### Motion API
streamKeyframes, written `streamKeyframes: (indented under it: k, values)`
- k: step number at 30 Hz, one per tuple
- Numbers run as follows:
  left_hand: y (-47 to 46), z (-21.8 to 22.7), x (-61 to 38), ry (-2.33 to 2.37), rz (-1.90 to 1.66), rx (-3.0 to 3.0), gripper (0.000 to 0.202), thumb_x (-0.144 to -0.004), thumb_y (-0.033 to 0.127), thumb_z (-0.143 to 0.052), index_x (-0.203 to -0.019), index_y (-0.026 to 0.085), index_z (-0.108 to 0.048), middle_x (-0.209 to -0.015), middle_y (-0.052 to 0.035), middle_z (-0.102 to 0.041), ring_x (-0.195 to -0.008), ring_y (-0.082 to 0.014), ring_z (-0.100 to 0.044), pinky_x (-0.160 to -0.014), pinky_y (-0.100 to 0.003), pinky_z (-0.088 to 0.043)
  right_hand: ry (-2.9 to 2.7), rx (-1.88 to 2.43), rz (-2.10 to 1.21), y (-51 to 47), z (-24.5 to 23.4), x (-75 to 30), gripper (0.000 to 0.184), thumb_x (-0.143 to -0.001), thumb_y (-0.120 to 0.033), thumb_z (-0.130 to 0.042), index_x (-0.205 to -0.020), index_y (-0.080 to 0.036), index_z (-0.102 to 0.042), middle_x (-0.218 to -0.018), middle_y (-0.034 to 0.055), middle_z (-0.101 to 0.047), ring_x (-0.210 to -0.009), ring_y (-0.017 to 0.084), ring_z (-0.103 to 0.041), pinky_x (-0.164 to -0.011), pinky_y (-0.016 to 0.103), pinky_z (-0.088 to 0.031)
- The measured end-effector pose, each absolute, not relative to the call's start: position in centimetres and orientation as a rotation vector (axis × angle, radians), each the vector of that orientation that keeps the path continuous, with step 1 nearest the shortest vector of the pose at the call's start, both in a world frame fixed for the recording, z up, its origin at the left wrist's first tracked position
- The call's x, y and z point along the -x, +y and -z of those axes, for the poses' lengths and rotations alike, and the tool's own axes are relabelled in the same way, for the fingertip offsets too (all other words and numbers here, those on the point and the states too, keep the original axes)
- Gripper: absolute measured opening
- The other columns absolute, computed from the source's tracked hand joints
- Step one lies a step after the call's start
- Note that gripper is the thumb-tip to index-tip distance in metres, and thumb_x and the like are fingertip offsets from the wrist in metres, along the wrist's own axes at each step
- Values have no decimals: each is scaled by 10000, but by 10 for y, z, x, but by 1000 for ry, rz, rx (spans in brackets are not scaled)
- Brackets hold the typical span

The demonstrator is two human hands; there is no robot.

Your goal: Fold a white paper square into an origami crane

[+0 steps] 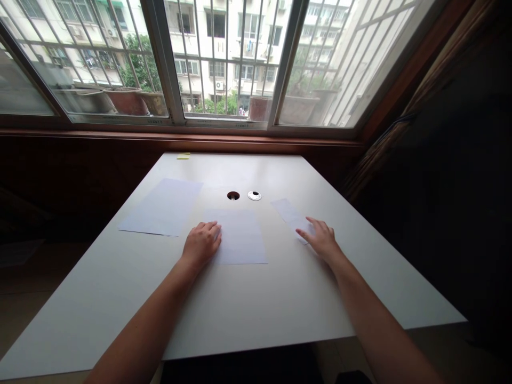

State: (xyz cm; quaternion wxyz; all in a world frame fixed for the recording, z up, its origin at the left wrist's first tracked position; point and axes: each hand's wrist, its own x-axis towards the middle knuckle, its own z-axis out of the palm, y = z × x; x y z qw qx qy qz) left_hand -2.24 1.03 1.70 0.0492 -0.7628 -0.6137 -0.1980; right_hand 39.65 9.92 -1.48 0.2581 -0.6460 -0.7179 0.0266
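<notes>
My left hand [201, 243] lies palm down on the left edge of a white sheet of paper [242, 237] in the middle of the white table [256, 298]; its fingers are loosely curled and hold nothing. My right hand [320, 237] rests flat, fingers stretched out, on the near end of a smaller folded white paper [288, 210] to the right. A larger white sheet [164, 207] lies untouched to the left of my left hand.
A round cable hole [233, 196] and its loose silver cap [254, 196] sit behind the middle sheet. A small yellow note [183, 156] lies at the table's far edge. Barred windows stand behind; a dark curtain hangs at the right.
</notes>
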Motion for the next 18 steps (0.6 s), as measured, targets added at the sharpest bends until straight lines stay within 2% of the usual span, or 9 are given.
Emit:
streamKeyframes:
  k: [4, 6, 10, 15, 18]
  values:
    - [11, -18, 22, -1847, 725, 2312, 274, -949, 276, -522, -1145, 223, -706, -1264, -66, -674, -1121, -276, -601, -949, -435, -525, -1918, 2030, -70, 104, 16, -398, 837, -730, -716, -626, -1404, -232, -511, -1272, 178, -540, -1163, 394, -480, -982, 532, -393]
    - [13, -16, 27, -1841, 811, 2294, 267, -949, 271, -520, -1130, 221, -709, -1244, -62, -682, -1158, -273, -587, -987, -430, -517, -1888, 2107, -107, 107, 14, -404, 852, -692, -725, -654, -1395, -260, -531, -1247, 171, -524, -1118, 398, -484, -954, 528, -411]
    - [22, -7, 45, -1858, 925, 2264, 273, -938, 259, -527, -1139, 196, -700, -1262, -75, -670, -1223, -275, -568, -1095, -450, -457, -1823, 2125, -125, 117, 15, -427, 701, -729, -698, -624, -1304, -298, -621, -1255, 144, -512, -1119, 391, -469, -953, 519, -403]
    - [32, 3, 60, -1944, 1031, 2282, 323, -927, 252, -512, -1203, 176, -662, -1332, -94, -631, -1317, -286, -521, -1144, -478, -415, -1812, 1968, -34, 131, 26, -467, 545, -807, -601, -557, -1185, -230, -685, -1246, 120, -562, -1135, 315, -482, -1041, 474, -317]
    - [33, 6, 61, -1975, 1051, 2303, 358, -922, 257, -509, -1245, 170, -637, -1357, -98, -616, -1348, -285, -497, -1158, -477, -403, -1757, 1978, -37, 137, 28, -484, 526, -809, -586, -548, -1163, -221, -682, -1264, 122, -579, -1125, 300, -483, -1017, 457, -320]
